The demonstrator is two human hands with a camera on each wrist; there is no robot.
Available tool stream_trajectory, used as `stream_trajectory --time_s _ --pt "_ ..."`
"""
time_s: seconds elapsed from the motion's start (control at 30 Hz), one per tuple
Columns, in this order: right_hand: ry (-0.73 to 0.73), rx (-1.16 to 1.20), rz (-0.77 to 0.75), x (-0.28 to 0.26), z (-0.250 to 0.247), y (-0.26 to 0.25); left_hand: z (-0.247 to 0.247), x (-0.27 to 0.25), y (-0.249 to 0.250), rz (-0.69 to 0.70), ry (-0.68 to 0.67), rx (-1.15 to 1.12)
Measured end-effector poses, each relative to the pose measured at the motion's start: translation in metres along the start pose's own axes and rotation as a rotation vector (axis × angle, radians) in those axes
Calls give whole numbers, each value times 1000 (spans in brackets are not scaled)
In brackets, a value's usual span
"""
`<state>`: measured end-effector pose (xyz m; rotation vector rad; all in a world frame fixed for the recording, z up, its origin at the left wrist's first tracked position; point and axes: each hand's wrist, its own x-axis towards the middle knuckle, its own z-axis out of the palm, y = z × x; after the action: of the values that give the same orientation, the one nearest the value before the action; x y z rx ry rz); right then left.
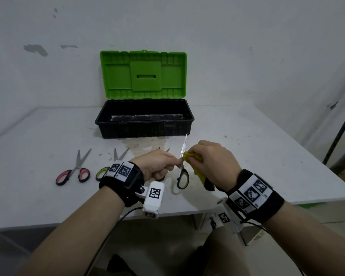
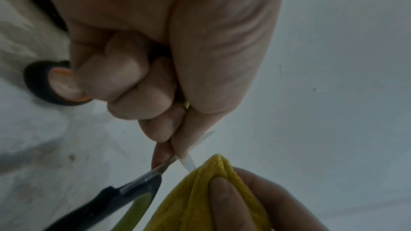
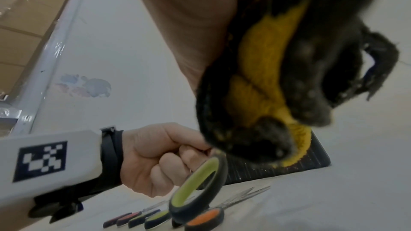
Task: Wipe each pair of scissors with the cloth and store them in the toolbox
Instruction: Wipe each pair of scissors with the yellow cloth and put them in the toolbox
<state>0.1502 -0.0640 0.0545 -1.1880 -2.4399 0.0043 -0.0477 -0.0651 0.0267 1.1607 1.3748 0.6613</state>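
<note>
From the head view, my left hand [image 1: 157, 166] pinched the green scissors [image 1: 182, 170] near the pivot, blade up toward 12 o'clock, one handle loop hanging at 6 o'clock. My right hand [image 1: 211, 164] gripped the cloth [image 1: 191, 157] bunched against the blade. The toolbox [image 1: 144, 118] stood open at 12 o'clock on the table [image 1: 247, 156]; the pink scissors [image 1: 74, 172] lay at 9 o'clock, another green pair [image 1: 108, 168] beside them. In the left wrist view, my finger and thumb [image 2: 177, 143] squeezed the blades, the other fingers curled in; the cloth touched a blade at 5 o'clock, and an orange pair [image 2: 55, 85] lay at 9 o'clock. In the right wrist view, the cloth filled 1 o'clock, and the green loop hung at 6 o'clock below my left fist.
</note>
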Motion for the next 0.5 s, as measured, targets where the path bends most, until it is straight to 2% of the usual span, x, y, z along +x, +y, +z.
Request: stream_trajectory --time_s 0.13,0.3,0.4,0.5 --pt "-50 -41 -60 -1 9 0 5 0 0 34 27 90" --pt "-80 -54 -56 -4 18 5 8 -1 -2 74 14 223" --pt "-73 -49 -8 1 17 7 8 -1 0 72 6 262" --pt "-46 -60 123 14 13 17 11 -2 1 56 0 294"
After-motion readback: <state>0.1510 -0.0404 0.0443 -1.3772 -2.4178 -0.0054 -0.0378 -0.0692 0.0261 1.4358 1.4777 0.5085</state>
